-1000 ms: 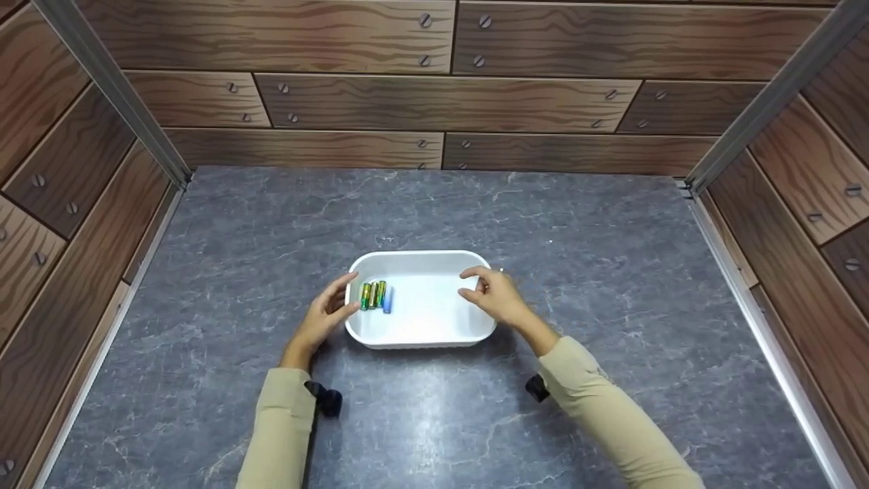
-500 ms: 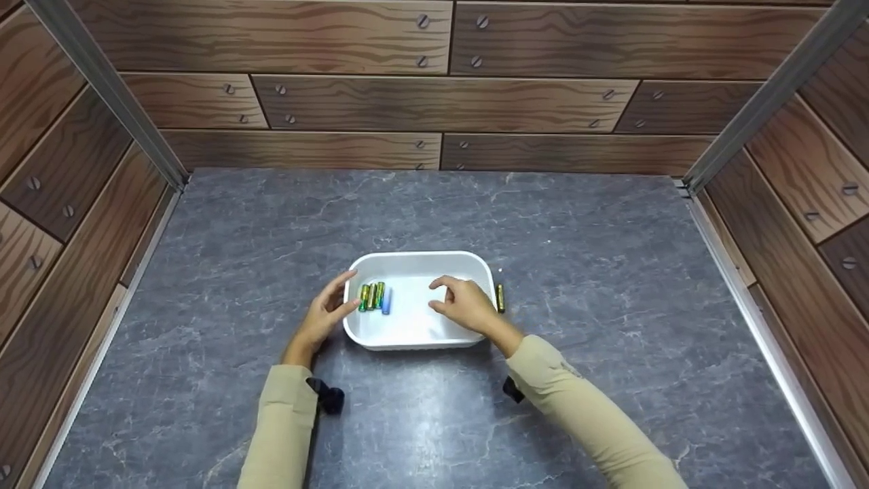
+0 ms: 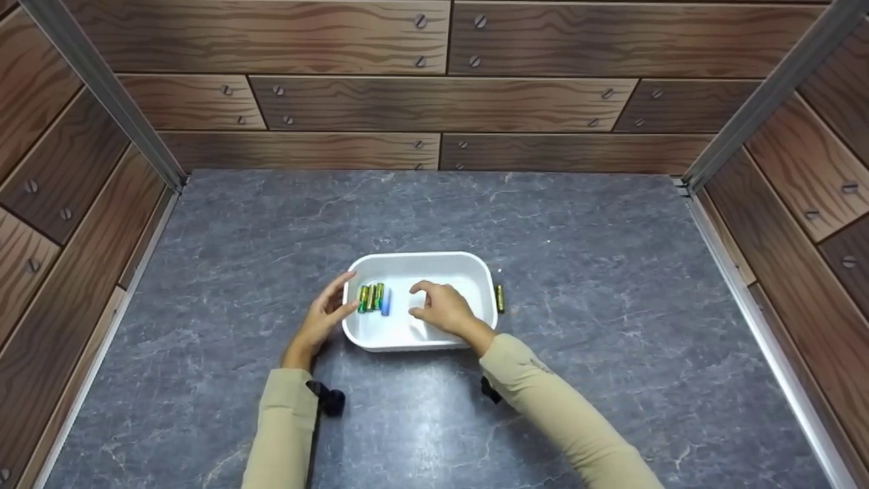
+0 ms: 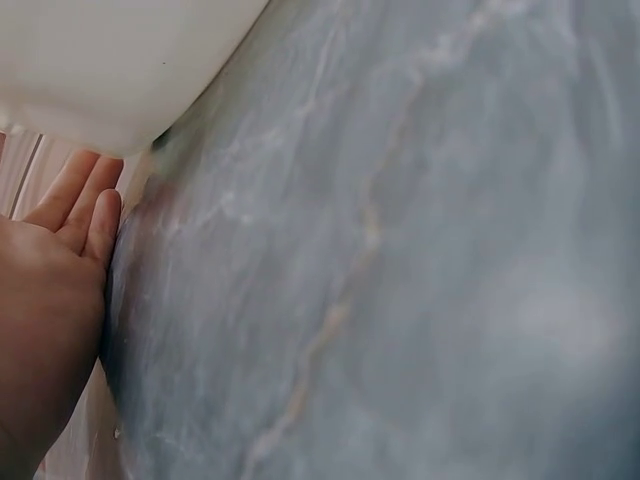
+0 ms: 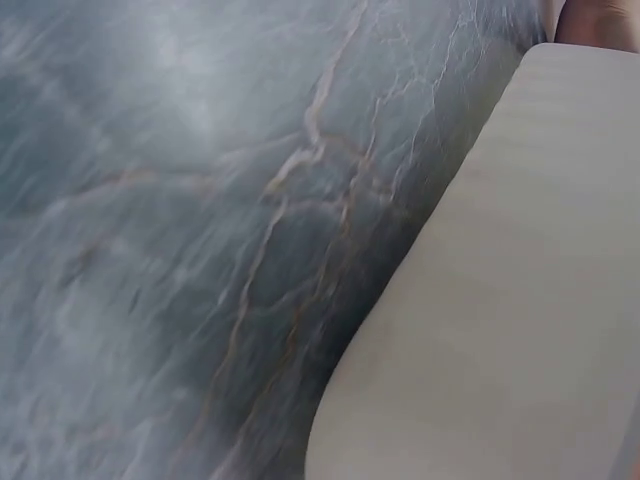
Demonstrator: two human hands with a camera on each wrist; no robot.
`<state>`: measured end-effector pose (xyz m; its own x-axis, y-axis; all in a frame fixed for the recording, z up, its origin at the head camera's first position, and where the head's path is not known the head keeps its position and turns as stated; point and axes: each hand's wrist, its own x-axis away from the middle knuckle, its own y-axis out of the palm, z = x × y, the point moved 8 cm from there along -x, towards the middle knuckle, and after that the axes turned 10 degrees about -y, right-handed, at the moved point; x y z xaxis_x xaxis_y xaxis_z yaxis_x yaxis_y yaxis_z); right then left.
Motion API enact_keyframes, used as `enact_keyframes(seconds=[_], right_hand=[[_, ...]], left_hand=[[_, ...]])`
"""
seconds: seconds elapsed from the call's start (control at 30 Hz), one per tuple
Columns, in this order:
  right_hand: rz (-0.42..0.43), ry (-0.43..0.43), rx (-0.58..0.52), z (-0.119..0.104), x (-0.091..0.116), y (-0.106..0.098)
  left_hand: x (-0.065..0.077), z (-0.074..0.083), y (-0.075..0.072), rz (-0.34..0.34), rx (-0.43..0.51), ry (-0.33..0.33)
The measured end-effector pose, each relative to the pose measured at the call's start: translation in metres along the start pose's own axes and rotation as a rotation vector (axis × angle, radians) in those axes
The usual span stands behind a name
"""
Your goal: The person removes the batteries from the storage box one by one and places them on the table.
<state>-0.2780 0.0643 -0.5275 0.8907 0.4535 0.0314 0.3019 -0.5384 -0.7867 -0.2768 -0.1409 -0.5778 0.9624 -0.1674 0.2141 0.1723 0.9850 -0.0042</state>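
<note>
A white plastic tub [image 3: 421,344] stands on the dark marbled surface. Inside, by its left end, several green-and-gold batteries [image 3: 371,297] lie side by side next to a blue battery [image 3: 385,302]. My left hand [image 3: 320,322] rests at the tub's left end, thumb and fingers spread at the rim; in the left wrist view its fingers extend straight beside the outer wall. Over the middle of the tub is my right hand [image 3: 445,310], thumb and index finger apart with nothing visible between them. Outside the right end lies a single dark-and-gold battery [image 3: 500,299].
Wood-patterned panels [image 3: 434,102] wall the back and both sides, with metal rails [image 3: 102,88] at the corners. The marbled surface [image 3: 611,272] spreads out around the tub. A tiny white speck [image 3: 548,241] lies to the right.
From the tub's right rim, my right hand has moved left to over its middle. The battery outside the right end has come into view. My left hand stays where it was.
</note>
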Motion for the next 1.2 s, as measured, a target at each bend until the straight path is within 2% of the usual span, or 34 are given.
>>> enact_keyframes(seconds=[0.2,0.5,0.77,1.03,1.2], right_hand=[[-0.025,-0.017,0.015,-0.008,-0.011,0.011],[-0.064,0.036,0.027,-0.006,-0.025,0.024],[-0.088,0.076,0.024,-0.005,-0.027,0.036],[-0.107,0.07,0.059,-0.009,-0.031,0.044],[-0.087,0.054,0.082,-0.014,-0.032,0.043]], left_hand=[[0.001,-0.001,-0.001,-0.004,0.013,-0.007],[-0.001,-0.002,-0.001,-0.003,0.004,-0.011],[0.0,-0.001,0.001,0.001,-0.014,0.008],[0.0,-0.001,0.002,-0.004,0.005,0.017],[-0.001,0.001,0.001,-0.007,0.011,0.026]])
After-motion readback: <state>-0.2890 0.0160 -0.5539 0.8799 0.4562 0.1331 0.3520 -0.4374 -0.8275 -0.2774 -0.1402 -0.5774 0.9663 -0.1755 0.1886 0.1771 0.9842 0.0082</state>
